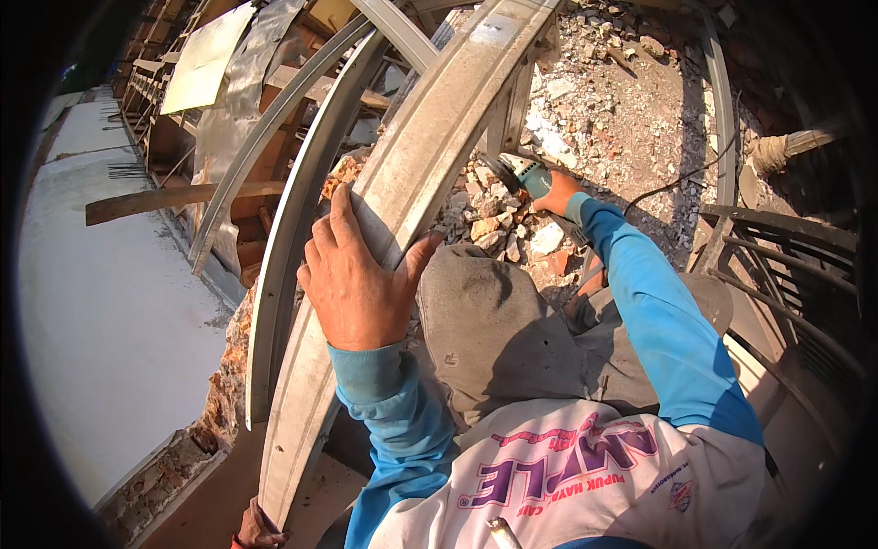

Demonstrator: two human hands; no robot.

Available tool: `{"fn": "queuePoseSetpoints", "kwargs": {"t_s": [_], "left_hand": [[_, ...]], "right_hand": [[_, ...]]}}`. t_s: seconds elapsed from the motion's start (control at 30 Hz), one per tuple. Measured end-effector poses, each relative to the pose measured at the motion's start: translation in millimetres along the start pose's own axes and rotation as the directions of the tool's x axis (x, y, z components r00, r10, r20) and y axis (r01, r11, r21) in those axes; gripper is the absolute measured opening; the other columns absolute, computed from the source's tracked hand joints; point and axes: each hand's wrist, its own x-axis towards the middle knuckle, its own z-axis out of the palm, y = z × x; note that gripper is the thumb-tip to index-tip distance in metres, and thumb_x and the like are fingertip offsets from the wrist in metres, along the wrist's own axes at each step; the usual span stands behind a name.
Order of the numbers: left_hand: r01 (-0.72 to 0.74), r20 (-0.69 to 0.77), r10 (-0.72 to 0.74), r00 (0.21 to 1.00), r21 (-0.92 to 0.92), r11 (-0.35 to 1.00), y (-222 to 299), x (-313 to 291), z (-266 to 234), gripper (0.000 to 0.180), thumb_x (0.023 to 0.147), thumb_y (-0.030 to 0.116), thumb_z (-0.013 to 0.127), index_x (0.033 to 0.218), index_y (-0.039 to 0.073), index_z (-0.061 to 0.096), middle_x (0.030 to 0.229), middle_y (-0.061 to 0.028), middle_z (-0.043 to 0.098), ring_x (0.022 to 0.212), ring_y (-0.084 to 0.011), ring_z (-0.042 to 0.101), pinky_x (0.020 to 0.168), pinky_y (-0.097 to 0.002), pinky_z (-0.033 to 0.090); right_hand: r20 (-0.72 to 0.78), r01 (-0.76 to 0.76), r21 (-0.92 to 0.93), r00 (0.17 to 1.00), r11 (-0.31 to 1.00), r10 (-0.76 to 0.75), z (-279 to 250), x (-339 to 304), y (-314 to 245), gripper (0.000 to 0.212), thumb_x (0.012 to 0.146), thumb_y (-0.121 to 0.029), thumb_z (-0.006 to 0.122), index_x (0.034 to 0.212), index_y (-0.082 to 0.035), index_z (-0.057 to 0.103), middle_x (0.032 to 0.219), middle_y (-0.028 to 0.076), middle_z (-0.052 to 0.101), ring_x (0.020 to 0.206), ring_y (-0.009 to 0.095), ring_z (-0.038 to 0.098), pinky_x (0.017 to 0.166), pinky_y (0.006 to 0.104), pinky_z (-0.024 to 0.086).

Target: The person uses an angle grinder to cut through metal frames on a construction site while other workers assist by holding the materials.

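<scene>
A long pale metal beam [430, 137] slants across the middle, dusty and grooved along its length. My left hand [361, 279] lies across it, fingers over the left edge and thumb at the right, holding it. Beyond my bent knee, my right hand [556, 194] is closed round the teal body of an angle grinder [530, 177]. The grinder's metal head points toward an upright metal piece [508, 114] under the beam; whether the disc touches it, I cannot tell. At the lower left, another person's hand [260, 528] grips the beam's near end.
Broken rubble [489, 215] covers the ground around the grinder. Curved metal strips [302, 210] stand left of the beam. A dark cable [672, 183] runs over the debris. At right is a metal grille [786, 265]; at left, a white slab [119, 302] with a broken edge.
</scene>
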Motion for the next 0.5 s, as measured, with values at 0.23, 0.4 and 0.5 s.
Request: {"fn": "queuePoseSetpoints", "kwargs": {"t_s": [0.23, 0.4, 0.5], "left_hand": [[-0.135, -0.220, 0.146, 0.965, 0.064, 0.989, -29.3, 8.7, 27.5, 0.082, 0.073, 0.054, 0.068, 0.128, -0.001, 0.045, 0.110, -0.0255, 0.055, 0.099, -0.0363, 0.056, 0.083, -0.0498, 0.041], [-0.108, -0.260, 0.117, 0.958, 0.050, 0.993, -35.8, 7.6, 27.6, 0.079, 0.073, 0.052, 0.069, 0.127, -0.002, 0.047, 0.108, -0.0242, 0.056, 0.098, -0.0348, 0.056, 0.083, -0.0496, 0.040], [-0.113, -0.277, 0.113, 0.954, 0.017, 0.993, -38.5, 7.9, 29.2, 0.078, 0.072, 0.051, 0.070, 0.125, -0.001, 0.048, 0.107, -0.0232, 0.056, 0.098, -0.0341, 0.056, 0.085, -0.0490, 0.040]], "right_hand": [[0.177, -0.057, 0.069, 0.983, 0.996, 0.044, -9.2, 21.7, 0.8, 0.072, 0.059, -0.040, 0.077, 0.111, 0.004, 0.055, 0.105, 0.021, 0.060, 0.093, 0.032, 0.060, 0.082, 0.0387, 0.047], [-0.074, -0.032, -0.075, 0.997, 0.997, 0.027, 9.3, -1.1, -16.2, 0.090, 0.060, -0.041, 0.077, 0.129, 0.004, 0.040, 0.115, 0.022, 0.057, 0.105, 0.034, 0.057, 0.091, 0.0379, 0.046], [-0.045, -0.145, -0.163, 0.989, 0.976, 0.139, 11.9, -13.8, -42.7, 0.100, 0.061, -0.042, 0.076, 0.137, 0.004, 0.029, 0.120, 0.025, 0.054, 0.107, 0.036, 0.056, 0.089, 0.0406, 0.048]]}}
